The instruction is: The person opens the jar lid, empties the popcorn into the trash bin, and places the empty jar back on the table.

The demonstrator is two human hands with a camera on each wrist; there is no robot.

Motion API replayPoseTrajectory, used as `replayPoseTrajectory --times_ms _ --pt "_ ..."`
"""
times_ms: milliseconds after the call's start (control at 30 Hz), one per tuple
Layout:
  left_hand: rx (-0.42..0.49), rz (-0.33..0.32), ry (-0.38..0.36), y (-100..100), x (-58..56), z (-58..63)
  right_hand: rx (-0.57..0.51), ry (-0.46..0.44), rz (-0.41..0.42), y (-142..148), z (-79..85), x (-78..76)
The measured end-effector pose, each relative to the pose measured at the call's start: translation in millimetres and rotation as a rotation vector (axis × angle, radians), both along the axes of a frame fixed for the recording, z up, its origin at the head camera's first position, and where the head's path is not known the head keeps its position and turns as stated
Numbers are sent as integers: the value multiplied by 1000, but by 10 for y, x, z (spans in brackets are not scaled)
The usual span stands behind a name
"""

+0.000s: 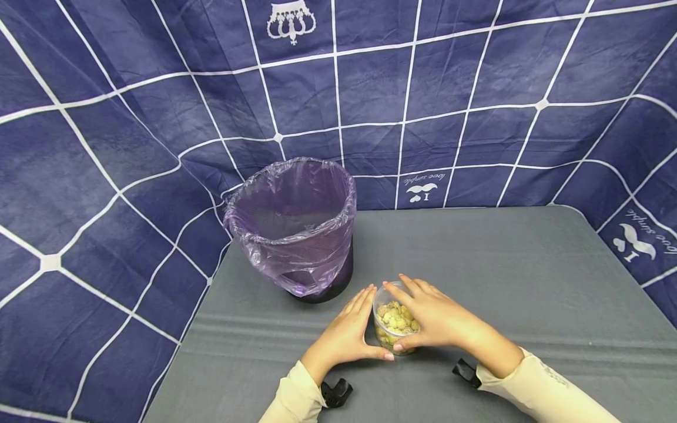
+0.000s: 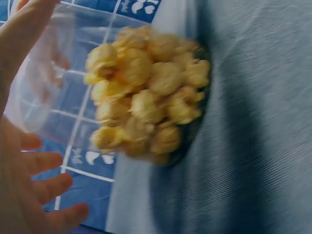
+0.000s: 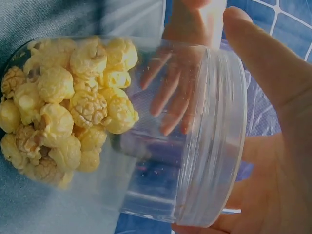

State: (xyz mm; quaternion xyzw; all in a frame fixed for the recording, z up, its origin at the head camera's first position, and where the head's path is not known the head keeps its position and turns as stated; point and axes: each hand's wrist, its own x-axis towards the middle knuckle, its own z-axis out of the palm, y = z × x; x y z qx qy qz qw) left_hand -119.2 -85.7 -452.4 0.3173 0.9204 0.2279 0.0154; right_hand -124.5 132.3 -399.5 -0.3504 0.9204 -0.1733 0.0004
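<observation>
A clear plastic jar (image 1: pixel 378 314) stands upright on the grey table, its lower part filled with yellow popcorn (image 3: pixel 58 107). My right hand (image 1: pixel 436 314) arches over the jar's right side, thumb at the front and fingertips at the back of the rim. Seen from the right wrist, background shows between that thumb and the threaded rim (image 3: pixel 219 136). Beside the jar on its left is my left hand (image 1: pixel 349 338), fingers extended and spread from the thumb. The left wrist view has its fingers (image 2: pixel 48 187) apart from the jar wall.
Behind and left of the hands stands a dark mesh trash bin (image 1: pixel 344 273) lined with a purple plastic bag (image 1: pixel 312 252). Blue cloth (image 1: pixel 460 76) with white grid lines hangs behind and beside the grey table (image 1: pixel 502 264). A black strap mount sits at each wrist.
</observation>
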Motion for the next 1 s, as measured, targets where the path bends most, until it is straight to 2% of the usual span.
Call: replayPoseTrajectory --times_ms 133,233,400,567,800,1000 --pt "65 44 -35 70 31 -104 -4 46 -5 -18 -13 -5" --pt "121 80 -18 123 64 -155 -24 90 -10 -20 -39 -3" --pt "252 131 57 210 118 -206 -92 135 -17 -5 -63 16" --pt "363 160 143 261 130 -190 -192 180 9 26 -56 30" --pt "360 172 260 255 122 -117 -270 172 -19 56 -36 66" --pt "328 174 292 231 125 -93 -302 157 -48 75 -45 109"
